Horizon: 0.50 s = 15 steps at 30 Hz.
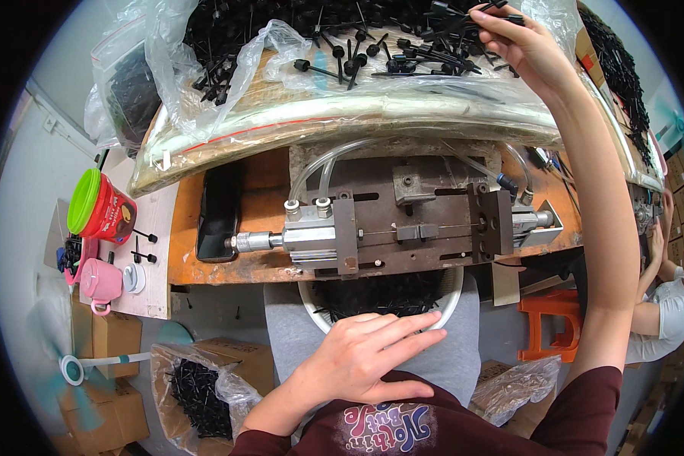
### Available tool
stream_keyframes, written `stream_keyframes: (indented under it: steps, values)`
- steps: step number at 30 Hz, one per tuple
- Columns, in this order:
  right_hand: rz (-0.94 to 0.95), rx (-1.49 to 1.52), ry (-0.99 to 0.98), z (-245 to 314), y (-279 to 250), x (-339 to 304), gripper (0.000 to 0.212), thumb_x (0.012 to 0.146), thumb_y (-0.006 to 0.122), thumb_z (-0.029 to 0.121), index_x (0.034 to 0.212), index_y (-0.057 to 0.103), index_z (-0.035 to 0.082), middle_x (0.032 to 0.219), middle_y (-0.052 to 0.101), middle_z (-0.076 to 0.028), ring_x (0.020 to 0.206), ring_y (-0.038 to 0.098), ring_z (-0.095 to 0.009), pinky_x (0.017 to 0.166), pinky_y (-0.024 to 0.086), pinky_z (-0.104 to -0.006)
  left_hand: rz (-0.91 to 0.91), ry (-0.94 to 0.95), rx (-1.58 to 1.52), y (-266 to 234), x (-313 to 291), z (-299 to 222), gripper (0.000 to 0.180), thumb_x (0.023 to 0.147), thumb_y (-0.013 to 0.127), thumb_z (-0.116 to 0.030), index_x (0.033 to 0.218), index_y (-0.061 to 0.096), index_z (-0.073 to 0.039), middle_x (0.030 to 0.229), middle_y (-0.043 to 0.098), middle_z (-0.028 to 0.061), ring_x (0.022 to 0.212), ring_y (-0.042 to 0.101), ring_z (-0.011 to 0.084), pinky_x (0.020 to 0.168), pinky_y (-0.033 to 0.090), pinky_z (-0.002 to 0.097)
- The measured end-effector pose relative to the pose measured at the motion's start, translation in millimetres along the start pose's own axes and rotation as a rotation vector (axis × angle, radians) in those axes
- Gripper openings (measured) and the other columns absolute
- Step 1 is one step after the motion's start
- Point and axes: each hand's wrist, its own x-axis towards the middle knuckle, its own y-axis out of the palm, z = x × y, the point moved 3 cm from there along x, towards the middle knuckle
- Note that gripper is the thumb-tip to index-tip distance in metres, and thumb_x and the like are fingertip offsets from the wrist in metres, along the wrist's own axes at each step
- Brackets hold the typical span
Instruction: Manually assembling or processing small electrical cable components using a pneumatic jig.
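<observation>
A: What about the grip of each hand?
B: The right hand (526, 45) is stretched up to the far side, its fingers pinched shut on a few thin black plastic pins (488, 9) from the heap on the clear plastic sheet (296, 114). The left hand (361, 357) lies flat and open, holding nothing, its fingers spread over the near rim of the round white bowl (454, 292) in the lap.

A: Take the rest from the biggest down.
B: The worn orange wooden surface (266, 205) carries the grey metal pneumatic press (403, 224), with clear air tubes running into its cylinder. The heap of black pins sits beyond the press, well apart from the bowl, which holds more of the same pins. A black phone (219, 213) lies just left of the press. Further left stand a red tub with a green lid (99, 205) and a small pink cup (99, 281). Another person's arm shows at the right edge
</observation>
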Motion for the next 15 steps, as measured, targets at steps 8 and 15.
stream_keyframes:
  steps: [8,15]
  values:
    - [-0.032,0.221,-0.006,35.4,59.5,-105.8,0.023,0.091,0.071,0.017,0.108,0.068,0.001,0.073,0.065,-0.002,0.061,0.060,-0.007,0.053,0.046,-0.0180,-0.579,-0.279,-0.333,-36.6,16.9,4.3,0.043,0.088,0.069,0.001,0.129,0.058,0.009,0.132,0.060,0.0251,0.102,0.068,0.0232,0.081,0.060,0.0315]
    - [0.098,0.483,0.432,24.3,113.2,-211.4,0.023,0.091,0.071,0.012,0.108,0.065,-0.003,0.077,0.064,-0.004,0.062,0.057,-0.005,0.052,0.044,-0.0187,-0.506,-0.508,-0.947,-24.1,17.8,15.1,0.041,0.090,0.067,0.001,0.128,0.057,0.013,0.121,0.064,0.0279,0.094,0.073,0.0302,0.079,0.063,0.0366]
